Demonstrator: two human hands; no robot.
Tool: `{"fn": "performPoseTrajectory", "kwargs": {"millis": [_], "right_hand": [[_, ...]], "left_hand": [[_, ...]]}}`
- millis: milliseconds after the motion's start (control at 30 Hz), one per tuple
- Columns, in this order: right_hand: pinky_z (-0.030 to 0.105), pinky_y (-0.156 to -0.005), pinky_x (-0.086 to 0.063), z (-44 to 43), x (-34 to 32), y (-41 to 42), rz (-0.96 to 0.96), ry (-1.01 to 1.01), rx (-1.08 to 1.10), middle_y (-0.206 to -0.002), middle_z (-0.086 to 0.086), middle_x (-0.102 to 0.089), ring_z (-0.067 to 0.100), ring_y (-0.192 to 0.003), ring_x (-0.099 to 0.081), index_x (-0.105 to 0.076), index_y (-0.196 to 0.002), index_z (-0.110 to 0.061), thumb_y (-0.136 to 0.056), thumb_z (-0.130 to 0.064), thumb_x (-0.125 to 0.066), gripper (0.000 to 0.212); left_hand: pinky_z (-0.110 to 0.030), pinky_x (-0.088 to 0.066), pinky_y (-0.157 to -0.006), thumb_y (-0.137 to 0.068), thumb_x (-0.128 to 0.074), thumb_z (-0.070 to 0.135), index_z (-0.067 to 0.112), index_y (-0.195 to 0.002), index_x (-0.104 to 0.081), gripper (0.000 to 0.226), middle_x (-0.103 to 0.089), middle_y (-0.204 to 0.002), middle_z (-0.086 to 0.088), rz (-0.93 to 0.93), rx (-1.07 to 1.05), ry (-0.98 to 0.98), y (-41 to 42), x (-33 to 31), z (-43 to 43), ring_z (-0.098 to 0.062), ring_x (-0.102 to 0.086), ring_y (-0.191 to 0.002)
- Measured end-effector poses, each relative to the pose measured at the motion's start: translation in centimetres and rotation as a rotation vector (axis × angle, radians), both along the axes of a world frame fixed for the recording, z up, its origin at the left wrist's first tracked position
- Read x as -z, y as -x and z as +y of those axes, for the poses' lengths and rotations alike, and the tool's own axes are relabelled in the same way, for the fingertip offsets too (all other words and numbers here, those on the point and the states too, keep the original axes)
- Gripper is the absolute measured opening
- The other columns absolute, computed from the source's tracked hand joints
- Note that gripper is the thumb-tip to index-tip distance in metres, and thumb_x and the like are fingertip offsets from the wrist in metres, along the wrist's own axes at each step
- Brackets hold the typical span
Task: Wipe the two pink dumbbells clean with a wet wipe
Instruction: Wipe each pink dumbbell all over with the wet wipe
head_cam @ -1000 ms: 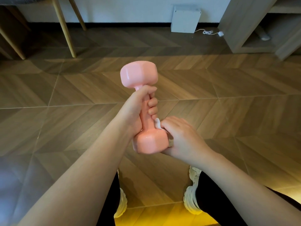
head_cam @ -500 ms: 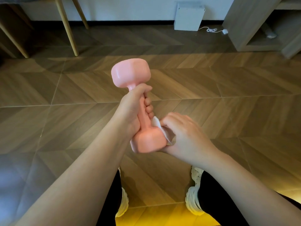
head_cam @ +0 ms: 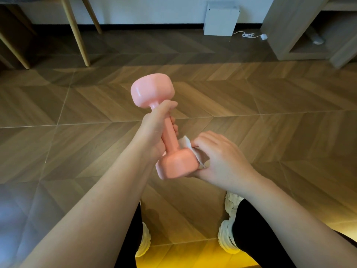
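One view only, head cam, looking down.

- Pink dumbbell (head_cam: 168,136): mid-frame, held in the air above the floor (head_cam: 270,113). Tilted, upper head toward 11 o'clock, lower head toward 5 o'clock.
- L hand (head_cam: 154,130): forearm enters from 7 o'clock. Fingers and thumb wrapped round the handle, firm grip. Thumb lies just under the upper head, fingertips show on the handle's 3 o'clock side.
- R hand (head_cam: 220,159): forearm enters from 5 o'clock. Hand sits at 3 o'clock of the lower head, fingers bent, holding a white wet wipe (head_cam: 185,143) against that head's right face (thumb mostly hidden below the head, so can't tell how it lies).
- Wipe is bunched. One corner sticks up at 12 o'clock of the lower head, just beside the handle's base. The rest is tucked betw. fingers and dumbbell, partly hidden.

Surroundings, same view:
- Wood-look floor, chevron pattern, yellow glow at 6 o'clock.
- White box (head_cam: 221,20) against the wall at 1 o'clock, white cable (head_cam: 249,35) on the floor just right of it.
- Shelf unit (head_cam: 280,26) at 2 o'clock, low compartment open.
- Wooden legs (head_cam: 77,35) at 10–11 o'clock.
- Pale shoes (head_cam: 227,235) and black trousers (head_cam: 249,225) at 6 o'clock, under the arms.
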State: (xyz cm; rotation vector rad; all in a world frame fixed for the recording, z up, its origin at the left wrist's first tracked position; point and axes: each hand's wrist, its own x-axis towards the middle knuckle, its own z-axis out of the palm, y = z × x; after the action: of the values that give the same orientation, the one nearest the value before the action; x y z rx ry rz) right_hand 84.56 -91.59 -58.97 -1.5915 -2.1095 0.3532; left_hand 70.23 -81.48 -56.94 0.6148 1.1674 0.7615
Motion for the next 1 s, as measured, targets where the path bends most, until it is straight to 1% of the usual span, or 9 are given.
{"fn": "performPoseTrajectory", "kwargs": {"millis": [133, 233, 333, 433, 533, 633, 767, 900, 1000], "right_hand": [[0.025, -0.068, -0.041, 0.1, 0.0, 0.5, 0.15, 0.194, -0.125, -0.082, -0.027, -0.046, -0.002, -0.079, -0.045, -0.056, -0.096, -0.036, -0.073, -0.048, -0.08, 0.035], [0.028, -0.069, -0.037, 0.0, -0.2, 0.3, 0.047, 0.082, -0.042, -0.082, -0.025, -0.046, 0.0, -0.076, -0.044, -0.063, -0.096, -0.026, -0.067, -0.05, -0.084, 0.042], [0.03, -0.074, -0.04, 0.0, -0.3, -0.1, -0.005, 0.047, 0.003, -0.088, -0.022, -0.05, 0.006, -0.084, -0.052, -0.067, -0.099, -0.021, -0.065, -0.051, -0.086, 0.049], [0.027, -0.074, -0.04, 0.1, -0.2, 0.2, 0.055, 0.119, -0.078, -0.086, -0.03, -0.044, -0.006, -0.082, -0.042, -0.066, -0.104, -0.024, -0.069, -0.05, -0.083, 0.047], [0.024, -0.076, -0.038, 0.3, -0.2, 0.2, 0.096, 0.129, -0.078, -0.087, -0.031, -0.047, -0.01, -0.083, -0.043, -0.065, -0.105, -0.028, -0.067, -0.054, -0.081, 0.048], [0.027, -0.08, -0.038, 0.3, -0.3, -0.3, 0.012, 0.053, 0.008, -0.091, -0.025, -0.049, -0.001, -0.087, -0.047, -0.067, -0.101, -0.024, -0.06, -0.06, -0.082, 0.057], [0.027, -0.083, -0.038, 0.0, -0.1, 0.0, -0.043, 0.003, -0.018, -0.088, -0.024, -0.044, 0.007, -0.088, -0.055, -0.067, -0.095, -0.021, -0.06, -0.058, -0.084, 0.054], [0.024, -0.081, -0.034, 0.0, -0.2, 0.6, 0.019, 0.025, -0.046, -0.087, -0.025, -0.043, 0.001, -0.087, -0.049, -0.066, -0.094, -0.022, -0.062, -0.061, -0.079, 0.052], [0.022, -0.083, -0.033, 0.2, -0.5, 0.6, 0.019, -0.017, -0.018, -0.085, -0.022, -0.046, 0.0, -0.086, -0.047, -0.066, -0.091, -0.02, -0.061, -0.062, -0.079, 0.053]], "left_hand": [[-0.023, -0.04, -0.044, -0.084, -0.068, 0.026, 0.016, -0.071, -0.053, 0.022, -0.047, -0.052, 0.002, -0.049, 0.025, -0.01, -0.1, -0.1, -0.1, -0.013, -0.044, -0.043], [-0.024, -0.045, -0.046, -0.084, -0.071, 0.023, 0.014, -0.071, -0.059, 0.02, -0.053, -0.053, 0.002, 0.033, 0.004, -0.072, -0.1, 0.2, 0.1, -0.012, -0.051, -0.046], [-0.025, -0.047, -0.049, -0.084, -0.071, 0.021, 0.013, -0.074, -0.057, 0.019, -0.053, -0.051, 0.003, 0.05, -0.042, 0.001, 0.1, 0.5, 0.1, -0.011, -0.052, -0.043], [-0.021, -0.044, -0.045, -0.084, -0.069, 0.022, 0.016, -0.069, -0.053, 0.023, -0.049, -0.049, 0.004, 0.01, -0.025, 0.03, 0.1, 0.5, 0.1, -0.012, -0.048, -0.04], [-0.022, -0.043, -0.045, -0.084, -0.068, 0.02, 0.015, -0.069, -0.054, 0.021, -0.049, -0.052, 0.003, -0.052, -0.021, -0.002, -0.1, 0.2, 0.3, -0.013, -0.046, -0.043], [-0.024, -0.046, -0.05, -0.085, -0.07, 0.019, 0.014, -0.075, -0.058, 0.017, -0.053, -0.055, 0.003, 0.001, -0.061, -0.023, -0.2, 0.4, 0.3, -0.011, -0.05, -0.046], [-0.025, -0.046, -0.051, -0.085, -0.071, 0.022, 0.014, -0.082, -0.057, 0.017, -0.051, -0.056, 0.002, 0.058, -0.052, 0.033, -0.2, 0.9, 0.0, -0.011, -0.051, -0.044], [-0.021, -0.04, -0.042, -0.084, -0.066, 0.02, 0.014, -0.072, -0.051, 0.02, -0.047, -0.049, 0.003, -0.07, -0.038, 0.078, -0.3, 0.1, 0.0, -0.012, -0.044, -0.039], [-0.024, -0.043, -0.047, -0.084, -0.068, 0.019, 0.013, -0.073, -0.055, 0.018, -0.052, -0.053, 0.002, -0.092, -0.04, 0.049, -0.4, 0.0, 0.1, -0.013, -0.048, -0.045]]}}
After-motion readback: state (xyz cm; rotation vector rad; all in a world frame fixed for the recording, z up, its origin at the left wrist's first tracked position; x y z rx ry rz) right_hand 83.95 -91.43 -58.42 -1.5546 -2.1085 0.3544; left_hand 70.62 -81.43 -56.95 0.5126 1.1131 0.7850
